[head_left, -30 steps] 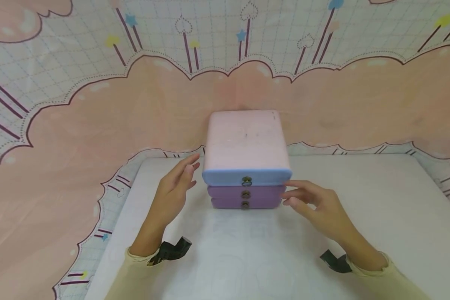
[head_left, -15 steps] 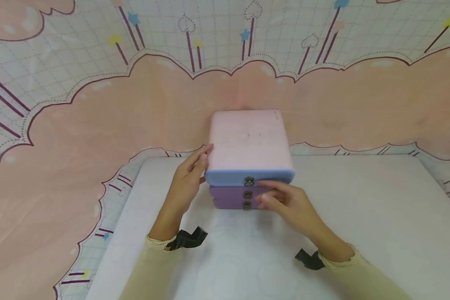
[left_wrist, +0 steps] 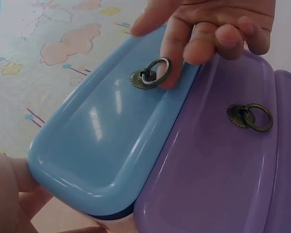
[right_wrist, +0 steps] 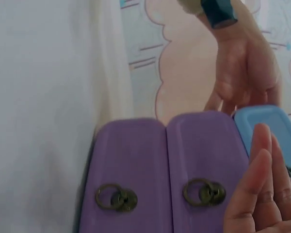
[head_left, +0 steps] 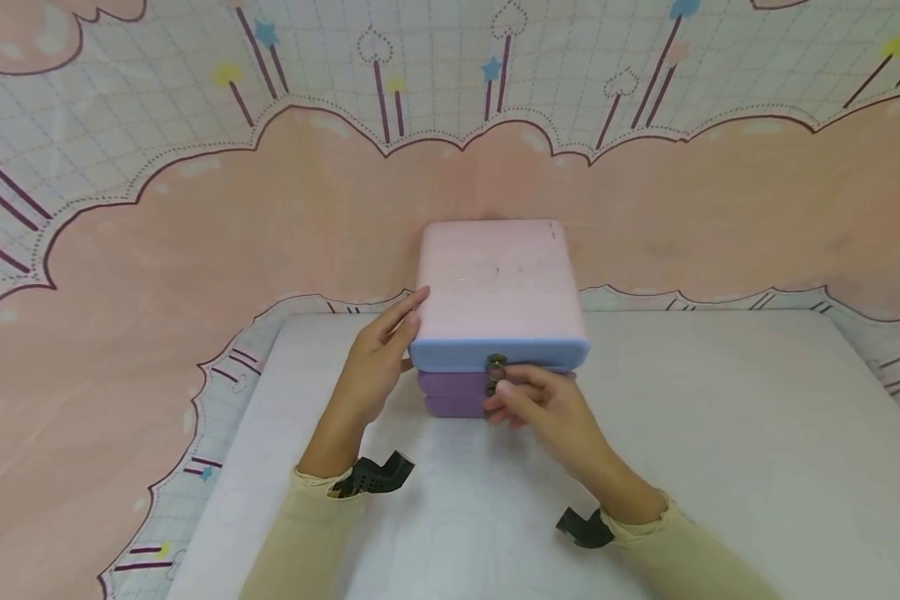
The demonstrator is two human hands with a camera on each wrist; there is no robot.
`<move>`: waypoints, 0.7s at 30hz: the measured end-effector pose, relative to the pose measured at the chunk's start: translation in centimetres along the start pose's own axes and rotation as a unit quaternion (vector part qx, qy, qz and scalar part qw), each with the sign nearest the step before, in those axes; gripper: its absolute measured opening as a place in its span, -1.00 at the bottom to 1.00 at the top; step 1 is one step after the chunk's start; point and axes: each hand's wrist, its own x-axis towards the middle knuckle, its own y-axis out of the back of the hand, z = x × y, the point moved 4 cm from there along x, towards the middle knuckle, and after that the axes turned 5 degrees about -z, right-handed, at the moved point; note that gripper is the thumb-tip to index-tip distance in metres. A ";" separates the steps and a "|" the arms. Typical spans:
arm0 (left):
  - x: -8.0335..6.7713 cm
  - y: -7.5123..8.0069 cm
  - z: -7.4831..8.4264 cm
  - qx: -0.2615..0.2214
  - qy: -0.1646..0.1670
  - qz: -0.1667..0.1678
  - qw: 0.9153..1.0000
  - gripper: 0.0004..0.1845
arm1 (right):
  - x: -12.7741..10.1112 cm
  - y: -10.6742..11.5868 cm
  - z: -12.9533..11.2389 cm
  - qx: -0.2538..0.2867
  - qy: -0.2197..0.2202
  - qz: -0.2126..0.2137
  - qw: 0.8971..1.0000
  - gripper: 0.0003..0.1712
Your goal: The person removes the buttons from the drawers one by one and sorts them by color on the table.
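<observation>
A small drawer box [head_left: 498,279] with a pink top stands on the table. Its top drawer front is blue [head_left: 453,356], with two purple drawer fronts [head_left: 450,406] below. My left hand [head_left: 372,360] lies against the box's left side, its fingers fairly straight, one fingertip at the top edge. At the blue front is my right hand [head_left: 555,410]. In the left wrist view its index fingertip sits behind the bronze ring pull [left_wrist: 143,79], tipping it outward, while the thumb is apart from it. The purple fronts carry matching ring pulls [right_wrist: 123,200].
The box stands near the back of a white table [head_left: 720,467]. Behind it hangs a peach and white patterned cloth [head_left: 330,217]. A small black camera [head_left: 378,475] is worn on the left wrist, another black camera [head_left: 585,529] on the right.
My left hand has moved right and come against the box's side. My right hand has slid left from the box's right corner to the blue drawer's ring pull, which is now tipped outward.
</observation>
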 end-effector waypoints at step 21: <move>0.1 0.1 -0.1 0.014 -0.003 0.003 1.000 -0.52 | 0.4 -1.0 -1.0 -0.055 0.055 0.050 0.996 -0.73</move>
